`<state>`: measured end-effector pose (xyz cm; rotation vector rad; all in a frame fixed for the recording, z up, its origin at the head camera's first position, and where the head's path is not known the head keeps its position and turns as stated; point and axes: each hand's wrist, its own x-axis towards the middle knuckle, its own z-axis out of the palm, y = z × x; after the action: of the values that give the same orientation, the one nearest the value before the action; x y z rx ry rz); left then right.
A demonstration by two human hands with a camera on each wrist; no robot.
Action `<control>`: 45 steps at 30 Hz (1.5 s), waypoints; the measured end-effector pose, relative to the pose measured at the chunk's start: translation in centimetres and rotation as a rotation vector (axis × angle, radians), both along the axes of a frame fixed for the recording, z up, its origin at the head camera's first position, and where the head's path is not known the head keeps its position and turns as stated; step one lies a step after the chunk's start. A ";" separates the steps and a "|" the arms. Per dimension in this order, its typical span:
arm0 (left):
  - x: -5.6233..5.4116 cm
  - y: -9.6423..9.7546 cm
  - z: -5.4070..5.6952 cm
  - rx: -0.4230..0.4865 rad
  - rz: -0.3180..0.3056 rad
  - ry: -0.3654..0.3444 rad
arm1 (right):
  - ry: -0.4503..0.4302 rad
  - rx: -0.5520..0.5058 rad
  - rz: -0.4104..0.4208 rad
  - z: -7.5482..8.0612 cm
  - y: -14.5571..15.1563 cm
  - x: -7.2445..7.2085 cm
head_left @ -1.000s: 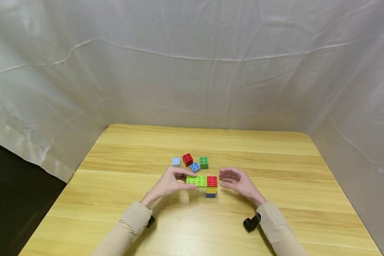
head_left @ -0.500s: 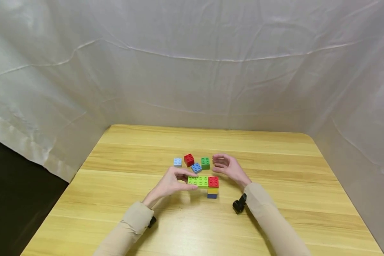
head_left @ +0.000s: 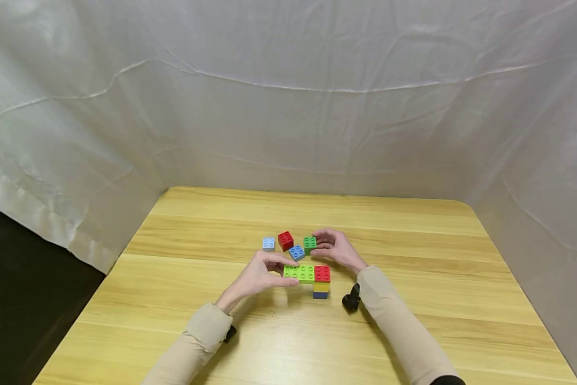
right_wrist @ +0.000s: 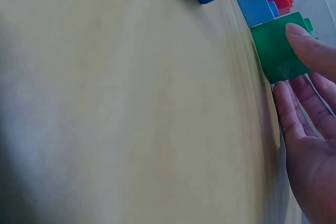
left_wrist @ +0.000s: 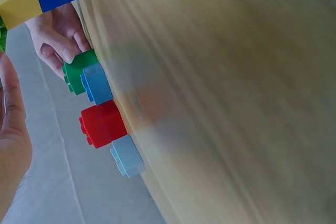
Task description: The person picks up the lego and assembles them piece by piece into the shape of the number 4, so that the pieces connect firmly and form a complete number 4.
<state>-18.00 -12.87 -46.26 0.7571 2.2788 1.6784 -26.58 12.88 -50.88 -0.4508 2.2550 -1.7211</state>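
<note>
My left hand [head_left: 255, 277] pinches a long lime-green toy building brick [head_left: 299, 274] from its left end, thumb in front and fingers behind. At its right end a red brick [head_left: 322, 274] sits over a yellow brick [head_left: 321, 287] and a dark blue brick [head_left: 320, 294], forming one column. The long brick sticks out sideways from this column. Farther back, my right hand [head_left: 337, 249] pinches the right side of a small green brick [head_left: 309, 245]. In the right wrist view the thumb [right_wrist: 310, 45] lies across the face of that green brick, which rests on the table.
Left of the green brick lie a blue brick [head_left: 297, 252], another red brick [head_left: 285, 240] and a light blue brick [head_left: 268, 244]. They stand close together on the wooden table [head_left: 413, 256]. A pale curtain [head_left: 288, 133] hangs around its back and sides.
My right hand has moved from beside the red-topped column back and left to the green brick, its thumb and fingers now around it. My left hand keeps its hold on the lime-green brick.
</note>
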 end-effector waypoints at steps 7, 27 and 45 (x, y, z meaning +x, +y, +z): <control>0.0 0.1 0.1 -0.007 0.002 -0.002 | 0.026 0.008 -0.032 -0.4 0.1 0.0; 0.2 1.5 0.6 -0.025 0.046 0.001 | -0.037 -0.406 -0.290 1.0 2.0 4.7; -0.1 2.6 1.2 -0.051 0.106 -0.019 | 0.163 -0.695 -0.259 2.8 2.7 8.4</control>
<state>-18.11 -10.29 -45.07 0.6171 2.3773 1.6571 -18.23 15.58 -48.12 -0.4556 1.8078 -2.6890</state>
